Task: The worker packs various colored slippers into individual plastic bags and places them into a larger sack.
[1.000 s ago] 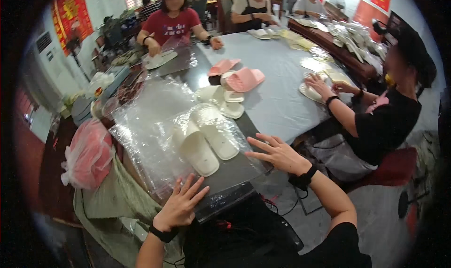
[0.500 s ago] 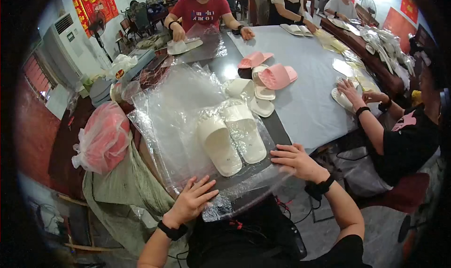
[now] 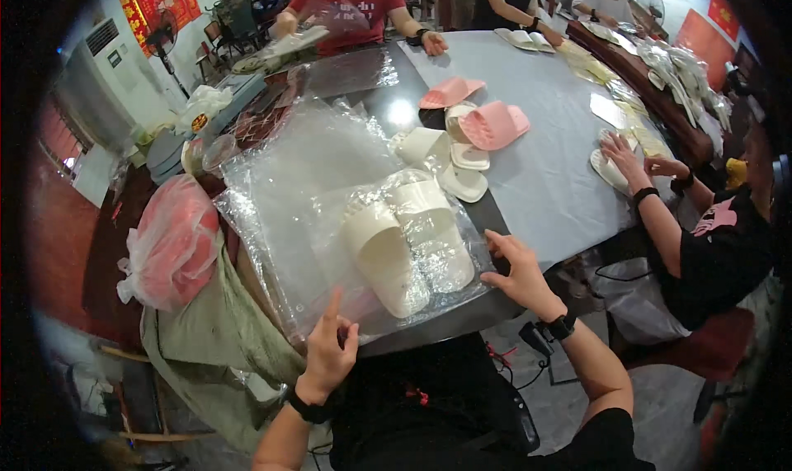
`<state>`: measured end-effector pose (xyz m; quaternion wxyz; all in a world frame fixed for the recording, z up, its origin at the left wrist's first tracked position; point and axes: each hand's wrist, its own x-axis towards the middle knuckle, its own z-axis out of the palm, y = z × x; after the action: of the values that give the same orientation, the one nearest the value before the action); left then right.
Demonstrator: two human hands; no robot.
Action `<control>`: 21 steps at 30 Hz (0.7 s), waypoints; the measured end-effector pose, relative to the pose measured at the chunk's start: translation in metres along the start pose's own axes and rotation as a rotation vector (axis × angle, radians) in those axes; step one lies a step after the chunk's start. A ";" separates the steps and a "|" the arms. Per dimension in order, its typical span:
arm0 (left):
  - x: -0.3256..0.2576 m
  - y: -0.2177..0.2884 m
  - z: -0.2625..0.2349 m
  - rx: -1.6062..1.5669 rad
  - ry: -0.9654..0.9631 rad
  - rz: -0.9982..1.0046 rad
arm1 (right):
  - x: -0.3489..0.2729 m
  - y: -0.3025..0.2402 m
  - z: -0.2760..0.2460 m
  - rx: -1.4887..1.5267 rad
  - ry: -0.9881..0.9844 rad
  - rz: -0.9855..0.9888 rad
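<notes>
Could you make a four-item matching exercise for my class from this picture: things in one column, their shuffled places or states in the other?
Column one
1. Nearest slippers
2. Pink slippers
3. Red bundle
4. Right hand

Column two
A. Beside other cream slippers
B. Thumb and fingers apart
C. Cream-coloured, under clear plastic
D. At the left, in translucent wrapping

Pairs: 1-C, 2-A, 3-D, 4-B
</notes>
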<state>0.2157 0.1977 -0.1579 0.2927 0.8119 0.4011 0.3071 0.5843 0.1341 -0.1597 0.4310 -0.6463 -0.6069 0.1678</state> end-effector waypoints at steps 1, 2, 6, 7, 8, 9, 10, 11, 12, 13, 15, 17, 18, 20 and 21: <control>0.001 0.003 0.002 -0.012 -0.008 0.011 | 0.000 0.002 -0.001 -0.052 -0.031 0.020; 0.001 0.006 0.003 0.108 0.000 0.021 | 0.000 0.004 -0.003 -0.103 -0.061 0.042; 0.012 0.029 0.008 0.554 0.023 0.248 | 0.010 -0.001 -0.005 -0.251 -0.237 0.102; 0.008 0.036 0.004 0.804 0.021 0.291 | 0.015 -0.008 -0.004 -0.251 -0.240 0.089; 0.006 0.041 0.005 0.809 0.031 0.283 | 0.019 -0.014 -0.004 -0.214 -0.327 0.142; 0.006 0.048 0.006 0.757 -0.077 0.320 | 0.022 -0.020 -0.003 -0.177 -0.416 0.193; 0.007 0.052 0.009 0.703 -0.185 0.348 | 0.022 -0.021 -0.002 -0.176 -0.430 0.176; 0.007 0.052 0.013 0.712 -0.171 0.327 | 0.018 -0.021 -0.002 -0.023 -0.403 0.145; 0.006 0.050 0.020 0.592 -0.244 0.329 | 0.014 -0.022 -0.001 0.134 -0.384 0.113; 0.006 0.049 0.025 0.470 -0.310 0.327 | 0.010 -0.026 0.000 0.142 -0.414 0.089; 0.005 0.047 0.031 0.477 -0.282 0.306 | 0.000 -0.043 -0.001 0.584 -0.382 0.260; 0.005 0.045 0.032 0.491 -0.249 0.274 | -0.013 -0.064 -0.004 0.711 -0.373 0.533; 0.004 0.044 0.031 0.459 -0.205 0.313 | -0.019 -0.074 -0.004 0.734 -0.378 0.515; -0.001 0.043 0.026 0.455 -0.136 0.285 | -0.037 -0.095 0.001 0.844 -0.279 0.503; -0.001 0.042 0.025 0.415 -0.069 0.347 | -0.042 -0.114 -0.003 0.823 -0.262 0.507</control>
<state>0.2535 0.1698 -0.1438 0.0767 0.9210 0.3002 0.2360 0.5043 0.0819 -0.0841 0.5163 -0.5233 -0.3631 0.5725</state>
